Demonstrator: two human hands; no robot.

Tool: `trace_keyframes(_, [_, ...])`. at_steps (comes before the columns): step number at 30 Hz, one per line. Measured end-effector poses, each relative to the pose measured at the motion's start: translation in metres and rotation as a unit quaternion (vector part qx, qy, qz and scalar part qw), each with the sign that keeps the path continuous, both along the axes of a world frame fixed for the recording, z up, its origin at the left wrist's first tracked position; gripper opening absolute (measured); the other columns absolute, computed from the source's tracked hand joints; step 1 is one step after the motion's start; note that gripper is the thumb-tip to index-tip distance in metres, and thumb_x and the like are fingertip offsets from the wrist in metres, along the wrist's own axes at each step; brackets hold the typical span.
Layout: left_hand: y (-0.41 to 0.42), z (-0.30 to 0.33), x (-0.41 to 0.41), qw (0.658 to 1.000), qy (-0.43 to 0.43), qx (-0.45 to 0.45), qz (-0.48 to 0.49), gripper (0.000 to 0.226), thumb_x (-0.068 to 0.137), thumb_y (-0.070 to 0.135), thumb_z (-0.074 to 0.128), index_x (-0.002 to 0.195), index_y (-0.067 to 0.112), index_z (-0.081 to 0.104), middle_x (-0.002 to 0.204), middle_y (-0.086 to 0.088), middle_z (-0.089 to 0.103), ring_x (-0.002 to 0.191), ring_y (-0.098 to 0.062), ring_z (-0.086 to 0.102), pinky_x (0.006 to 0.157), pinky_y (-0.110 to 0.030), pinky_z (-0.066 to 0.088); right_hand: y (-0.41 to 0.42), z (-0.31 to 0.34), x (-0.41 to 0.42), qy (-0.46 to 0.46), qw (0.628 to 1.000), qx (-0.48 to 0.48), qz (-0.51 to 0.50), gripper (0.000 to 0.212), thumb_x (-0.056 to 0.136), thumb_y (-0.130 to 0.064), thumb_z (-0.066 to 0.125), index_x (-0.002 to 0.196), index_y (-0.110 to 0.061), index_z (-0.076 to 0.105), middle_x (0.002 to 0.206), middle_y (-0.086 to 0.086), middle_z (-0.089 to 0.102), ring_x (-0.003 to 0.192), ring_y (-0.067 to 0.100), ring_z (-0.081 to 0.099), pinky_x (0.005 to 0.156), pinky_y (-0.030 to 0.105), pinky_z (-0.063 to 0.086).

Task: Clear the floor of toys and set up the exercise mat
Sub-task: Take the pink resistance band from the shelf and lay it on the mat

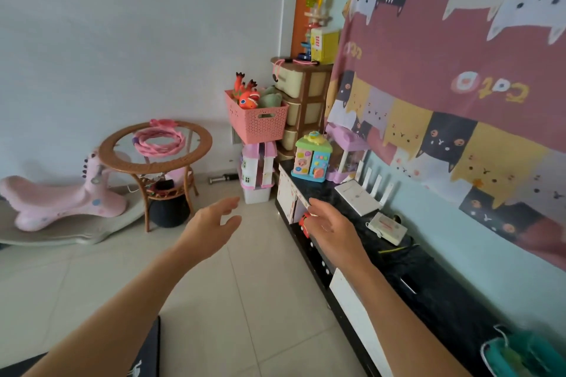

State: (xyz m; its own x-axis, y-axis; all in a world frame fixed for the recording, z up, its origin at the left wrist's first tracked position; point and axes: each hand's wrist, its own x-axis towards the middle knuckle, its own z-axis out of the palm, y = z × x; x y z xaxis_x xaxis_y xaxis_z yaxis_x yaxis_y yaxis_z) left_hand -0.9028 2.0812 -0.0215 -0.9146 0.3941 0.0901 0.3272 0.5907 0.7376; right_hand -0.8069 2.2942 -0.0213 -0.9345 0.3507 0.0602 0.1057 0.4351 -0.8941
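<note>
My left hand point(211, 225) is stretched forward over the tiled floor with relaxed, spread fingers, holding nothing. My right hand point(329, 228) reaches toward the low black cabinet point(428, 294) and holds a small red toy point(304, 225) under its fingers; most of the toy is hidden by the hand. A pink perforated basket point(260, 119) with an orange dragon toy point(246, 95) and a green plush sits on a toy house ahead. A dark mat's corner point(150, 352) shows at the bottom left.
A round rattan table point(122, 162) with pink rings stands at left beside a pink ride-on toy point(58, 202). A beige drawer tower point(301, 101) stands in the corner. Toys, a white router point(361, 196) and a white box lie on the cabinet. A cat-print cloth hangs right.
</note>
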Motion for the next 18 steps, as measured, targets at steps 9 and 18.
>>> trace_keyframes(9, [0.061, 0.015, -0.159, 0.999, -0.002, -0.008, -0.037, 0.046, 0.091, 0.022, 0.053, 0.136, 0.02, 0.044, 0.134, -0.002, 0.053, 0.124, -0.016, 0.048, 0.108, -0.034, 0.035, 0.052, 0.009, -0.152, 0.003, 1.0, -0.004, -0.018, 0.044, 0.09, -0.025, 0.053, 0.134, -0.025, 0.046, 0.131, -0.009, 0.052, 0.106, 0.0, 0.049, 0.087, 0.016, 0.037])
trace_keyframes(18, [0.134, 0.017, -0.282, 0.997, 0.004, -0.022, -0.068, 0.043, 0.091, 0.018, 0.052, 0.133, 0.02, 0.049, 0.129, -0.004, 0.058, 0.119, -0.018, 0.053, 0.104, -0.036, 0.039, 0.119, -0.005, -0.277, 0.012, 0.999, -0.04, -0.025, 0.042, 0.09, -0.02, 0.054, 0.132, -0.022, 0.048, 0.117, -0.015, 0.051, 0.102, -0.004, 0.053, 0.077, 0.003, 0.039])
